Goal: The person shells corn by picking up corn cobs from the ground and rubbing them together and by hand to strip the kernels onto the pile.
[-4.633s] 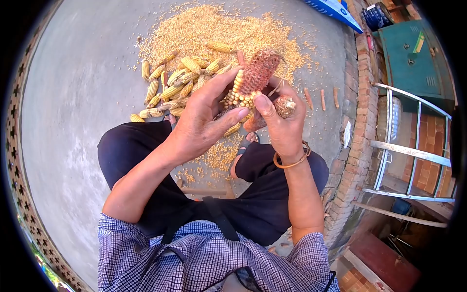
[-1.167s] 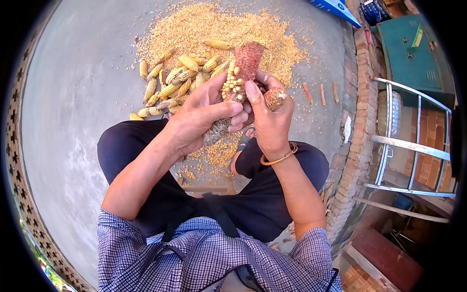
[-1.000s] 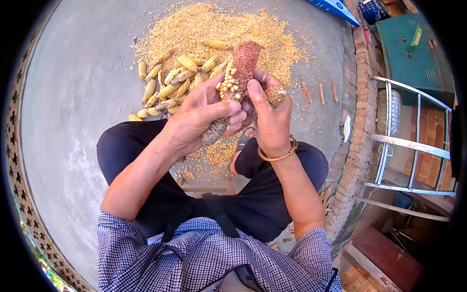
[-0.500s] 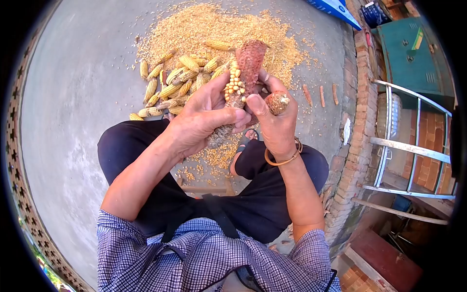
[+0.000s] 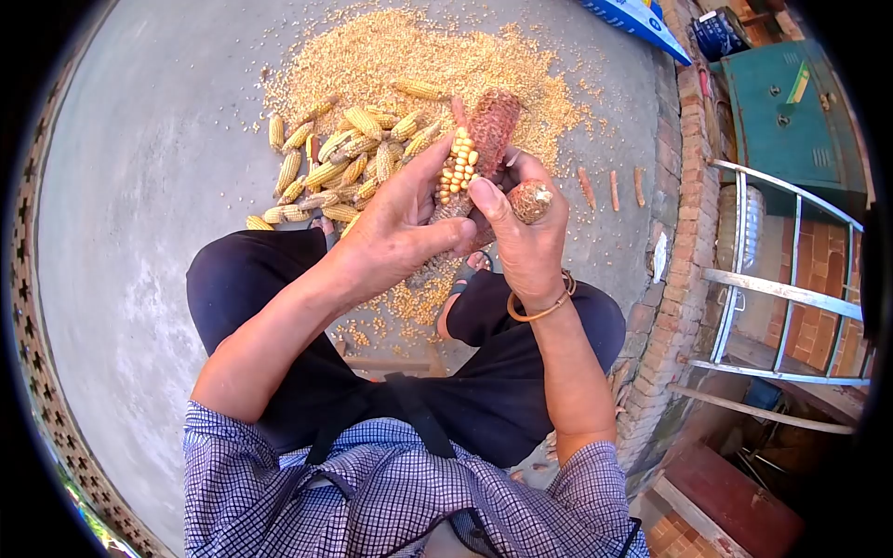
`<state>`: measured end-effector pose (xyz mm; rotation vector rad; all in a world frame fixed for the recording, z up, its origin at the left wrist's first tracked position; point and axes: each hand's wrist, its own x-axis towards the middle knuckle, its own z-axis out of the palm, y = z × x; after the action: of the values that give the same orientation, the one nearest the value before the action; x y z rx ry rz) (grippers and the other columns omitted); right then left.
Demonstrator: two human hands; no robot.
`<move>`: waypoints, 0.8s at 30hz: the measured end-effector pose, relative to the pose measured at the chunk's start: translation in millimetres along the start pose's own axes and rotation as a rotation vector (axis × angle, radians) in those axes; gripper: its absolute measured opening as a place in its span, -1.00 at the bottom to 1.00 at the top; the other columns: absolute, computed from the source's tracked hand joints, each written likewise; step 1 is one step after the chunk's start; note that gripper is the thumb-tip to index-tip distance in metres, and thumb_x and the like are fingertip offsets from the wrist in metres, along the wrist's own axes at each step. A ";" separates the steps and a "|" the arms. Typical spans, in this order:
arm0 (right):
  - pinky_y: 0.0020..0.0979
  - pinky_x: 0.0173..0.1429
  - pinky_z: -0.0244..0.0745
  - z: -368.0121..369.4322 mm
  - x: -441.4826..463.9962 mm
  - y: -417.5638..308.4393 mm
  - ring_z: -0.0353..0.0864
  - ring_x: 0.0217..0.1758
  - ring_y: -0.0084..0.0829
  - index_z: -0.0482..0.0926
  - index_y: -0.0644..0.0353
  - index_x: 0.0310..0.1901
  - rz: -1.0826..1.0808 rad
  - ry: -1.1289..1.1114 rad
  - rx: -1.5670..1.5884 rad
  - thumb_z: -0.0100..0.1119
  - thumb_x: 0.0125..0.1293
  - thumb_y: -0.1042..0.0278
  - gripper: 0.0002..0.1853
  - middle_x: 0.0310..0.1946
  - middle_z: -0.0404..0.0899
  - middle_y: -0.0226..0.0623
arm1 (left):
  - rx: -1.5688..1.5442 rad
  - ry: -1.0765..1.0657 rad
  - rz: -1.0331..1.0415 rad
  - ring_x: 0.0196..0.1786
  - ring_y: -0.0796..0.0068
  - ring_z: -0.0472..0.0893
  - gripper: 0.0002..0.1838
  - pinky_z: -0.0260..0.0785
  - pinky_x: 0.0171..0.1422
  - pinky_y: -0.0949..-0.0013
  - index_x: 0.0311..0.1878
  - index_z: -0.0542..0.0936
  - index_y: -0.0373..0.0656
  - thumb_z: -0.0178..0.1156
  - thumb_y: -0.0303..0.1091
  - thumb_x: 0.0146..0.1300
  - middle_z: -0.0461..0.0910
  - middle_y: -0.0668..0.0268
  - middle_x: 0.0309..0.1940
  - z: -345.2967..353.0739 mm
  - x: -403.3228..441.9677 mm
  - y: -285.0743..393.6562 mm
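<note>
My left hand is wrapped round a partly shelled corn cob, which still carries a patch of yellow kernels and is bare grey-brown at its lower end. Against it, my right hand grips a bare reddish corn cob that points up and away. The tip of the right thumb lies at the edge of the kernels. Another cob end, pale and reddish, sticks out beside that thumb; whether it belongs to a separate cob is hidden by the fingers.
Unshelled ears of corn lie heaped beyond my left knee, before a wide spread of loose kernels. Several thin bare cobs rest on the concrete floor. At right stand a low brick edge, a metal ladder-like frame and a green cabinet.
The kernel-bearing cob and the bare reddish cob have shifted slightly to the right, the bare one's tip also lower. My right thumb has moved up to the kernels.
</note>
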<state>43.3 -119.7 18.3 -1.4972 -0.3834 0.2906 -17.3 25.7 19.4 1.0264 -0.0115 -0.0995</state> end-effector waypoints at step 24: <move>-0.62 -0.35 0.43 -0.4 -0.2 -4.9 0.49 -0.35 -0.74 0.57 0.28 0.04 0.108 -0.057 -0.035 0.34 0.33 0.36 -0.69 -0.25 0.62 -0.44 | 0.752 0.114 0.173 0.24 0.36 0.51 -0.35 0.33 0.35 0.27 0.46 0.22 -0.35 0.20 -0.54 0.33 0.54 0.05 0.18 -3.5 -3.5 0.1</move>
<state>43.0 -120.4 23.1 -1.5487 -0.3558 0.4148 -20.6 29.0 17.8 1.7754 -0.0362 0.1341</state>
